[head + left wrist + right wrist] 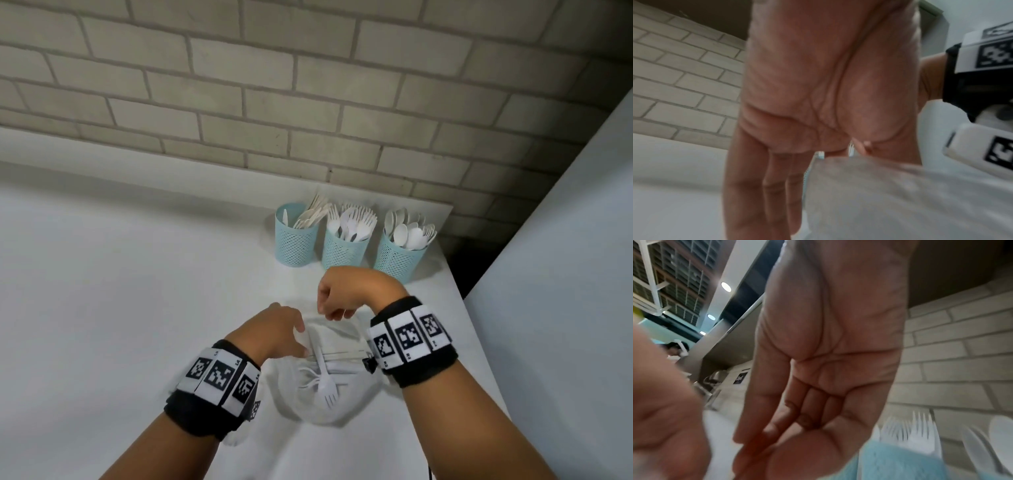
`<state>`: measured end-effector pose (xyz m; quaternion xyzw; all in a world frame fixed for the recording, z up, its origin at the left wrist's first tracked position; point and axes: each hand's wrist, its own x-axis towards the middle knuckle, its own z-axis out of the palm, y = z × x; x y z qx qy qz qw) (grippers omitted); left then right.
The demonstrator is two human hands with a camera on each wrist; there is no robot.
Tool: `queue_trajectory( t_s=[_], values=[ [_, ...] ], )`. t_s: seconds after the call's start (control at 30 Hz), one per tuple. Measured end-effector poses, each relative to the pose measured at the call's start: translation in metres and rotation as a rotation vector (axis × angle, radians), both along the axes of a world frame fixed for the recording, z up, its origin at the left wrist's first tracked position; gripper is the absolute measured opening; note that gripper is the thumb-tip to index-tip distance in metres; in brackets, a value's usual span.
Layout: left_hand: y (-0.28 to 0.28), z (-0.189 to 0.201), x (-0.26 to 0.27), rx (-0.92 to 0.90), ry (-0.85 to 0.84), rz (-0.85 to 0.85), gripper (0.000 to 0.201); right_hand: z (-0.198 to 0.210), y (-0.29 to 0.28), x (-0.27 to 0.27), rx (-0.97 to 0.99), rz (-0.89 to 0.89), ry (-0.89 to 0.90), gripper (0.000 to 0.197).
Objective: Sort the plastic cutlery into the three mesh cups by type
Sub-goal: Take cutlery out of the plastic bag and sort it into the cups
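Cutlery left to sort sat in a clear bag (317, 387) on the table (137, 274) right in front of me: one fork (325, 378) lay on top, tines toward me, with a few more pieces under the film that I couldn't type from the head view. My left hand (279, 330) was on the bag's left edge, fingers fairly straight, pressing the film down, not gripping. My right hand (349, 291) hovered over the far edge, fingers curled down with the tips drawn together at the film; whether they actually had a pinch on it, I couldn't tell. Right wrist view only showed palm and bent fingers, nothing held clearly.

Behind the bag, three mesh cups in a row by the brick wall (308, 85): knives cup (295, 240) on the left, forks cup (344, 251) in the middle, spoons cup (399, 255) on the right, all already well filled.

Risks as I judged them:
- film is slippery, so a pull could drag the whole bag and spill pieces onto the table
- white on white, easy to misread type through the film
- cups packed and light; pushing a piece in could tip one or snag on the tines
- spoons cup stood near the table edge
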<state>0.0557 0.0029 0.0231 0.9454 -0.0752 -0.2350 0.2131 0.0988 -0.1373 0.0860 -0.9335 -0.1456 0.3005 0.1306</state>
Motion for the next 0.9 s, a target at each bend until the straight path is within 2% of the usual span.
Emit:
queue_trajectory(
  t_s=[0.17, 0.23, 0.33, 0.47, 0.7, 0.9],
  values=[
    [-0.001, -0.003, -0.012, 0.051, 0.002, -0.026, 0.060, -0.040, 0.003, -0.022, -0.071, 0.102, -0.068, 0.043],
    [0.001, -0.003, -0.015, 0.040, -0.023, -0.019, 0.064, -0.053, 0.001, -0.030, -0.084, 0.141, -0.109, 0.041],
    [0.003, -0.002, -0.019, 0.014, -0.056, -0.020, 0.066, -0.067, -0.003, -0.037, -0.084, 0.151, -0.166, 0.025],
    [0.005, 0.000, -0.024, 0.000, -0.066, -0.038, 0.068, -0.071, -0.008, -0.035, -0.095, 0.176, -0.235, 0.017],
    [0.005, 0.003, -0.026, -0.031, -0.077, -0.029, 0.065, -0.064, -0.014, -0.036, -0.189, 0.223, -0.306, 0.021],
    [0.006, 0.003, -0.026, -0.044, -0.080, -0.016, 0.065, -0.070, -0.017, -0.044, -0.165, 0.224, -0.146, 0.034]
  ],
)
